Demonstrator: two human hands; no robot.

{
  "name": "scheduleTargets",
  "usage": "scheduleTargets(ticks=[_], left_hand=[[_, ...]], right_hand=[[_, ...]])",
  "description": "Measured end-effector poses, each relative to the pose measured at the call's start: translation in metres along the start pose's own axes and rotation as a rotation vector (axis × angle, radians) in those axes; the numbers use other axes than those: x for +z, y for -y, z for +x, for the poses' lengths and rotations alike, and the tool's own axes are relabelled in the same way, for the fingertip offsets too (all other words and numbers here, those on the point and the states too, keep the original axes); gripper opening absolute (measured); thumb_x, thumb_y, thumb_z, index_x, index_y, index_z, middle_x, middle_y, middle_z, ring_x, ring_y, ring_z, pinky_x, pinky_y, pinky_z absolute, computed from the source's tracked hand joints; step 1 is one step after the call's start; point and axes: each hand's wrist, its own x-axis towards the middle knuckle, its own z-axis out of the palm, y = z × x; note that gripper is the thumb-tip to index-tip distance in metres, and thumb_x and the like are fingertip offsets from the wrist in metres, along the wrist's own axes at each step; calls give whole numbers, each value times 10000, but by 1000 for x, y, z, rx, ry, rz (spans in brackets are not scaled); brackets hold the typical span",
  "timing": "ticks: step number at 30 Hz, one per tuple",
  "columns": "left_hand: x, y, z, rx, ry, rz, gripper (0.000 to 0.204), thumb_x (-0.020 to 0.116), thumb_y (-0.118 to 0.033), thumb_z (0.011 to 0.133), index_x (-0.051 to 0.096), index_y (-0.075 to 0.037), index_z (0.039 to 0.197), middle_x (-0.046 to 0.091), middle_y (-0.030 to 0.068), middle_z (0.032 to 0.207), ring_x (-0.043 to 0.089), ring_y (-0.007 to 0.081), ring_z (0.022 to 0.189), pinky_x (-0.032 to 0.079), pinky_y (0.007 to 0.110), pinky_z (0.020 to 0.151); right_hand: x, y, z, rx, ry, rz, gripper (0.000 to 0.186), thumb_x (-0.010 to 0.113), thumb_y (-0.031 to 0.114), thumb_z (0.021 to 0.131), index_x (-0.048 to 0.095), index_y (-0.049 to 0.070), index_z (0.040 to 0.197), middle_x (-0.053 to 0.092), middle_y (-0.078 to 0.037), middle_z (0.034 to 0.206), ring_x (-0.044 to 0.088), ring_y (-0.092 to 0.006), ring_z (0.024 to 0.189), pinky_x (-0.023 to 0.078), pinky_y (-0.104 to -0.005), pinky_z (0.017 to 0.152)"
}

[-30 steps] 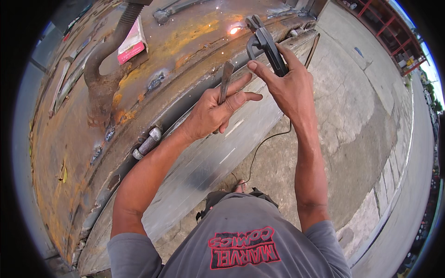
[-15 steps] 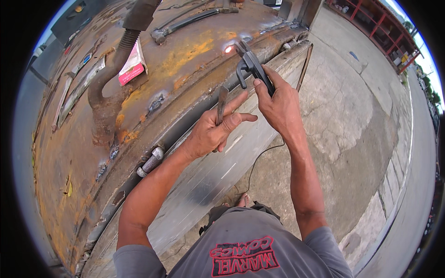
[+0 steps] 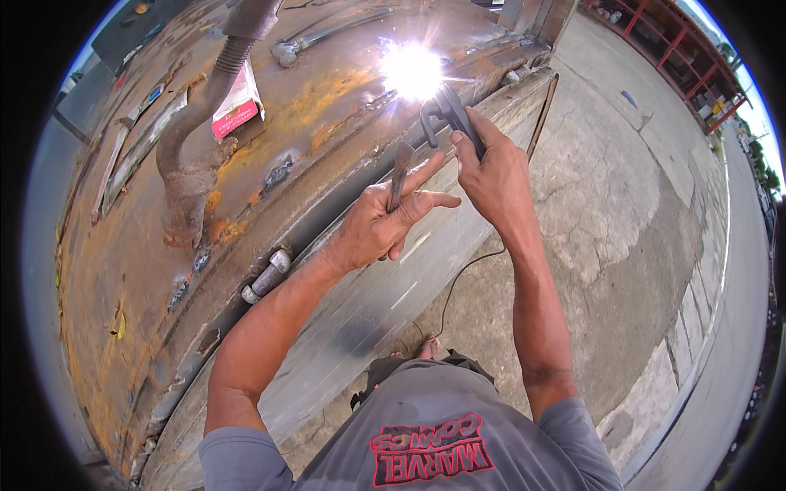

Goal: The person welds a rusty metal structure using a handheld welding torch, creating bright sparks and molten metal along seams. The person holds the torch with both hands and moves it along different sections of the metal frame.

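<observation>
In my right hand (image 3: 499, 176) is a black welding electrode holder (image 3: 463, 127), gripped with its jaws toward the rusty steel surface (image 3: 319, 106). A white arc (image 3: 412, 72) glares at its tip, and the glare hides the electrode and the weld spot. My left hand (image 3: 368, 233) grips a narrow flat metal bar (image 3: 399, 176), which stands up between thumb and fingers. Its index finger stretches toward the holder, just short of my right hand. Both hands are over the long edge of the steel panel.
A hammer (image 3: 327, 37) lies beyond the arc. A bent, threaded pipe (image 3: 192, 131) rises at the left beside a pink-and-white box (image 3: 237, 110). Near my left forearm, a hinge-like metal cylinder (image 3: 267, 277) sits on the edge. A thin cable (image 3: 458, 274) trails over the concrete floor (image 3: 606, 237).
A small glowing spot has become a bright arc with sparks. My right hand and the holder have shifted slightly down in the picture. My left hand has barely moved.
</observation>
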Motion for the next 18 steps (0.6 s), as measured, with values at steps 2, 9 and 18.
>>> scheduleTargets(ticks=[2, 9, 18], left_hand=[[1, 2, 0, 9, -5, -15, 679, 534, -467, 1101, 373, -96, 1646, 779, 113, 1228, 500, 32, 436, 447, 210, 431], [4, 10, 2, 40, -49, -69, 682, 528, -482, 1091, 401, -83, 1629, 773, 191, 1191, 474, -6, 416, 471, 187, 398], [2, 6, 2, 10, -16, -46, 695, 534, -478, 1095, 372, -80, 1641, 764, 129, 1254, 499, 29, 425, 449, 202, 408]], right_hand=[[2, -3, 0, -81, -56, 20, 401, 639, 181, 997, 649, -77, 1303, 701, -319, 845, 732, -477, 796, 540, -480, 681], [1, -2, 0, -77, -47, -9, 382, 632, 184, 1002, 664, -56, 1297, 697, -282, 775, 718, -432, 688, 524, -464, 623], [-4, 4, 0, 52, 36, -23, 436, 641, 253, 1025, 663, -20, 1364, 761, -290, 1035, 781, -368, 922, 579, -448, 812]])
